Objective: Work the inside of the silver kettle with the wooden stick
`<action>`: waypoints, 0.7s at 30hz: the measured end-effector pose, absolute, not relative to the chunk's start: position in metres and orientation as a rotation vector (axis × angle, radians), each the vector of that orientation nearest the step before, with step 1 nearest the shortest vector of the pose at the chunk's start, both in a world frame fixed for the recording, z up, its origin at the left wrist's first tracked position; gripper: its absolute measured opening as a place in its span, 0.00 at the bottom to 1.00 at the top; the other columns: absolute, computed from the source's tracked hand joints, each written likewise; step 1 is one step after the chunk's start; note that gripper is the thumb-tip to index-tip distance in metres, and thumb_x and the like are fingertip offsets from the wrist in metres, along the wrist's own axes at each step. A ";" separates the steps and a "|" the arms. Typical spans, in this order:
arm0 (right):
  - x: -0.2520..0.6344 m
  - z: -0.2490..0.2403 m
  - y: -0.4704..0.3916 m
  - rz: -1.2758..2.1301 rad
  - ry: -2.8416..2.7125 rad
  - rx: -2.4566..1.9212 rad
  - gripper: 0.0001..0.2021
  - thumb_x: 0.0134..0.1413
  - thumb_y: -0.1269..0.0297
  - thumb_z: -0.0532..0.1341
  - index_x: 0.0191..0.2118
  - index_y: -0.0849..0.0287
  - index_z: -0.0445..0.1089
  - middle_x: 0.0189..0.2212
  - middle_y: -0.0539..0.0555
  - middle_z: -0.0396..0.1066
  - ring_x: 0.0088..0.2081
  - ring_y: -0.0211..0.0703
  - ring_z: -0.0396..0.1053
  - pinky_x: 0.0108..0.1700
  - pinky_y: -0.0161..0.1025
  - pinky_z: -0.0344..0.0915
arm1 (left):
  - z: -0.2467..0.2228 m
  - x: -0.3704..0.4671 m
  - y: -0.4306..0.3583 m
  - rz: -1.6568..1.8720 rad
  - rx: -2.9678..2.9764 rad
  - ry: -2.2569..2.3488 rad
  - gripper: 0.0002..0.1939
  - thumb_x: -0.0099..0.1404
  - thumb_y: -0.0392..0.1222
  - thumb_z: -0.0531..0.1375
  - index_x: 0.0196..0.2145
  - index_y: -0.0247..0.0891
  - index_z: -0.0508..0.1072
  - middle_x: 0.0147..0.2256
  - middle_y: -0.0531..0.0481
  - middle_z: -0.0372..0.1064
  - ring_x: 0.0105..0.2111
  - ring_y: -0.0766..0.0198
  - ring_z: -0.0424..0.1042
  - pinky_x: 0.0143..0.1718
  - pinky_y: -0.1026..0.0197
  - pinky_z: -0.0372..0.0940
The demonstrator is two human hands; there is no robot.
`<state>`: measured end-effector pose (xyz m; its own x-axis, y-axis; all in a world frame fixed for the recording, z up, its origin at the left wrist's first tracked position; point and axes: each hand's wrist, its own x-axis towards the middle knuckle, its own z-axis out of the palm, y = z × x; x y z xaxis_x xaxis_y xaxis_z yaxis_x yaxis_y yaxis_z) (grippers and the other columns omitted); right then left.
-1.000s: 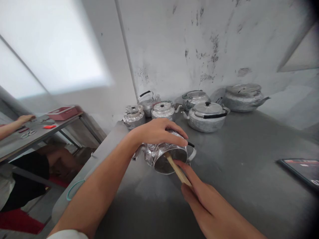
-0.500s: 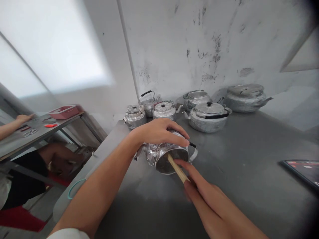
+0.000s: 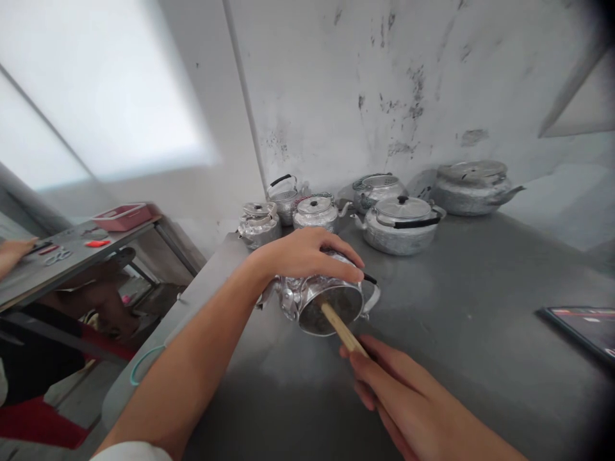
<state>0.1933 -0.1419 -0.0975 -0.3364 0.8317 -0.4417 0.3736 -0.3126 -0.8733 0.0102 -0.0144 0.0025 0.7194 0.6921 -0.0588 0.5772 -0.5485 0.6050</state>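
Note:
A dented silver metal kettle [image 3: 293,299] lies on its side on the grey table [image 3: 461,358], its round mouth facing me. My left hand [image 3: 310,256] is wrapped over the top of its body, fingers toward the black-gripped handle [image 3: 371,288]. With my right hand [image 3: 384,378] I grip a pale wooden stick [image 3: 342,330]. The stick's far end reaches into the kettle's mouth; its tip is hidden in the dark inside. The kettle's spout side points left.
Several more metal kettles stand behind, among them a wide one [image 3: 403,230] and a large one [image 3: 473,189] by the wall. A dark tablet-like device [image 3: 583,330] lies at right. On a side table at left are a pink basket [image 3: 123,218], scissors [image 3: 57,257] and another person's hand [image 3: 16,253].
My right hand has drawn back along the stick and its extended finger now curls round it. The kettle and my left hand stay put. The other person's hand has shifted left.

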 end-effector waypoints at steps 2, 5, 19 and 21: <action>0.190 -0.097 -0.142 1.764 -1.541 -1.536 0.20 0.72 0.50 0.46 0.35 0.56 0.66 0.27 0.47 0.66 0.15 0.29 0.56 0.16 0.29 0.55 | 0.003 0.010 -0.015 0.244 2.313 0.967 0.20 0.65 0.55 0.64 0.49 0.42 0.82 0.47 0.49 0.78 0.46 0.55 0.74 0.47 0.60 0.65; 0.183 -0.094 -0.145 1.876 -1.488 -1.539 0.14 0.72 0.54 0.48 0.41 0.55 0.66 0.25 0.46 0.68 0.14 0.29 0.60 0.16 0.27 0.55 | 0.002 0.010 -0.014 0.252 2.312 0.970 0.20 0.65 0.55 0.64 0.49 0.42 0.82 0.47 0.49 0.78 0.47 0.55 0.74 0.48 0.61 0.65; 0.180 -0.102 -0.143 2.064 -1.374 -1.498 0.15 0.72 0.52 0.47 0.35 0.53 0.60 0.15 0.39 0.58 0.09 0.28 0.53 0.14 0.27 0.51 | 0.001 0.009 -0.013 0.254 2.318 0.953 0.21 0.64 0.57 0.64 0.49 0.43 0.82 0.44 0.48 0.78 0.43 0.56 0.74 0.43 0.60 0.65; 0.180 -0.104 -0.144 2.049 -1.376 -1.495 0.16 0.70 0.49 0.49 0.35 0.53 0.60 0.16 0.39 0.58 0.10 0.28 0.53 0.14 0.27 0.51 | 0.001 0.009 -0.013 0.235 2.315 0.965 0.22 0.65 0.57 0.64 0.50 0.43 0.82 0.45 0.48 0.78 0.40 0.58 0.74 0.39 0.61 0.65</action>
